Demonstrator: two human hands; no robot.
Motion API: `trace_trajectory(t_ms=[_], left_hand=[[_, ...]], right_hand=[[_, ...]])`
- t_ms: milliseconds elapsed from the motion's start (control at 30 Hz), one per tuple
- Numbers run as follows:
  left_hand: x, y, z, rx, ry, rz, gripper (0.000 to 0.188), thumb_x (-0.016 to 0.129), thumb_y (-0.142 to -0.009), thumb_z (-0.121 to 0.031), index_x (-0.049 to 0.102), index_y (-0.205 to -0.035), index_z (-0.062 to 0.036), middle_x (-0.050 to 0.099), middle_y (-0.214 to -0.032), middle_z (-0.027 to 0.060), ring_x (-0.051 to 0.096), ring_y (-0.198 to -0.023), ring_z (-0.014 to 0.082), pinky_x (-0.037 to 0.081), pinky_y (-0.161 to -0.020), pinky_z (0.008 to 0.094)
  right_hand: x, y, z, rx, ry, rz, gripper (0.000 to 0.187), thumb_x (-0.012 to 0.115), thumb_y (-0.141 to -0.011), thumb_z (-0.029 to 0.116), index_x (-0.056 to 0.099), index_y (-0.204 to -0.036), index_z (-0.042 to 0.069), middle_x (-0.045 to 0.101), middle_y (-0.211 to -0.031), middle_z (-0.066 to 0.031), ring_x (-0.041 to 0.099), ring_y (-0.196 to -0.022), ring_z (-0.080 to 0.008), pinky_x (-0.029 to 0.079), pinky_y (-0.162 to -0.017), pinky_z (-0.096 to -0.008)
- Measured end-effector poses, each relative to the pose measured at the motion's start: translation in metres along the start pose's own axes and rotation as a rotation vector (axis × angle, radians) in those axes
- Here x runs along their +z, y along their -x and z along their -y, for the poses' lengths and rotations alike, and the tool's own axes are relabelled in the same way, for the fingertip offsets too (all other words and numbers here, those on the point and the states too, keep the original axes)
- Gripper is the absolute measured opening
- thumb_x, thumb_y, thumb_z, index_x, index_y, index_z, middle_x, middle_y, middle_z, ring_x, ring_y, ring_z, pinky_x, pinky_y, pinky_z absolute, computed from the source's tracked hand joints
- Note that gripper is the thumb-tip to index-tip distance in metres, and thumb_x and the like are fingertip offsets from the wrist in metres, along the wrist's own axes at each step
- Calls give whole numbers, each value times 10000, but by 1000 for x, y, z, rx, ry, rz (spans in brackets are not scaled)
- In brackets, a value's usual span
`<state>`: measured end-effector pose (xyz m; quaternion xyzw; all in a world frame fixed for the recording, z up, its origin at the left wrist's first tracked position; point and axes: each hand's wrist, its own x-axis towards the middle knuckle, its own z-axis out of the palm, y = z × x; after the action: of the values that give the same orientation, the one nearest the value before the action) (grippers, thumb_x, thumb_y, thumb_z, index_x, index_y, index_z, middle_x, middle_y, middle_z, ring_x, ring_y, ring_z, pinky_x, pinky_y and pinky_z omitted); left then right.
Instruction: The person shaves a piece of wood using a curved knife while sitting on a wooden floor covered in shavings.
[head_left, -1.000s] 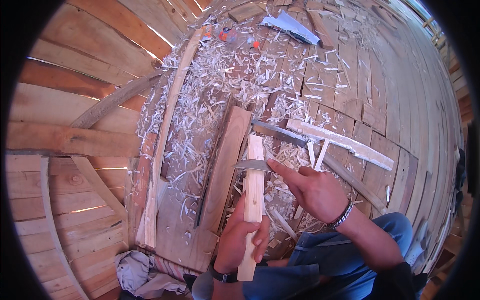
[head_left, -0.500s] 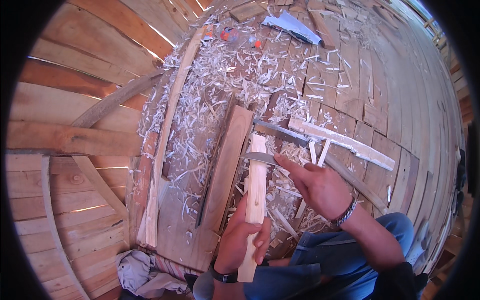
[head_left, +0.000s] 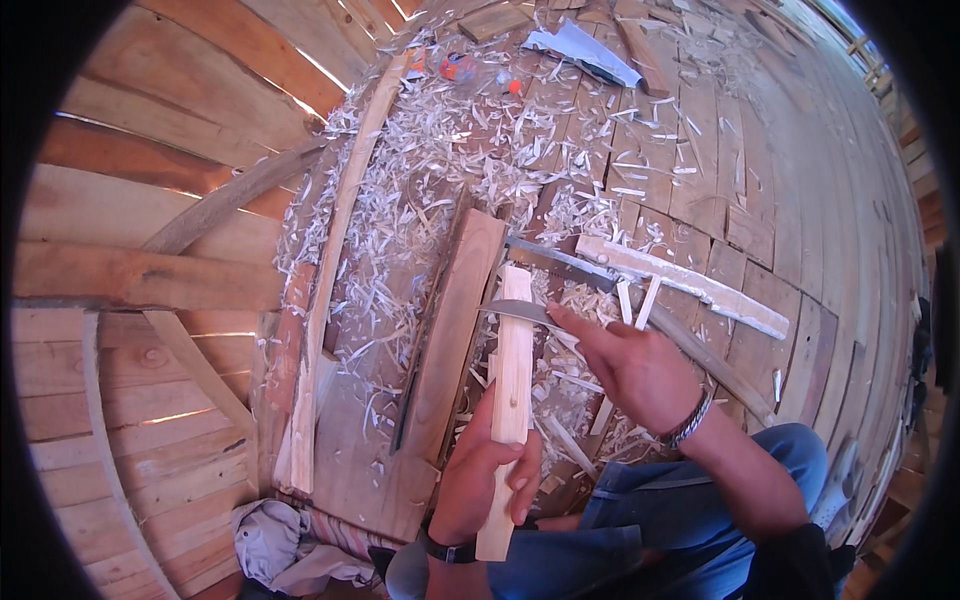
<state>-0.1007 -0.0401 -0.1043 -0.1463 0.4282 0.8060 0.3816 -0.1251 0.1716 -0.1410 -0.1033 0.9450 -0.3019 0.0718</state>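
Observation:
My left hand is wrapped round the lower part of a pale, squared wooden stick. The stick points up and away from my lap, its far end over the shavings. Across that far end lies a curved knife blade, touching the wood. My right hand is closed round the knife's handle, which the fingers hide, and the index finger reaches along toward the blade. Just left of the stick lies a thick brown plank.
Wood shavings cover much of the plank floor. Beyond my right hand lie a saw blade and a rough pale board. A long curved strip runs along the left, near the wooden wall. A crumpled grey cloth sits lower left.
Almost nothing differs. The stick's far end has risen very slightly in view, and the blade has shifted a touch on it. Both hands keep their grip.

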Motion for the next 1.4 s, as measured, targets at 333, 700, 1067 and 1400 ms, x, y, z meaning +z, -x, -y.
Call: trace_trajectory(t_ms=[333,700,1067,1400], left_hand=[[-3,0,-1,-10,14,8,702,362,-827,-74,153,-1498,-83,384,-598,58,395,-376,153,371,-340,253],[0,-3,2,1,-34,-28,668,348,-830,-66,189,-1478,-75,380,-604,57,399,-386,151,378,-363,245],[-4,-3,1,-4,-30,2,686,351,-829,-75,164,-1490,-72,386,-597,60,390,-377,153,374,-350,246],[-1,-4,4,19,-41,-33,661,349,-822,-69,209,-1468,-65,388,-607,56,398,-383,149,375,-351,245]], right_hand=[[2,6,2,-58,20,30,566,553,-898,151,406,-1431,271,550,-669,-114,617,-547,-305,519,-499,-410],[4,2,2,-18,47,22,539,594,-902,162,454,-1408,285,536,-645,-103,575,-511,-295,491,-502,-409],[1,13,21,-29,23,82,509,574,-916,150,470,-1396,289,527,-633,-102,577,-518,-290,477,-497,-413],[4,1,4,-7,33,31,526,596,-905,160,466,-1398,288,535,-645,-105,579,-514,-302,486,-498,-427]])
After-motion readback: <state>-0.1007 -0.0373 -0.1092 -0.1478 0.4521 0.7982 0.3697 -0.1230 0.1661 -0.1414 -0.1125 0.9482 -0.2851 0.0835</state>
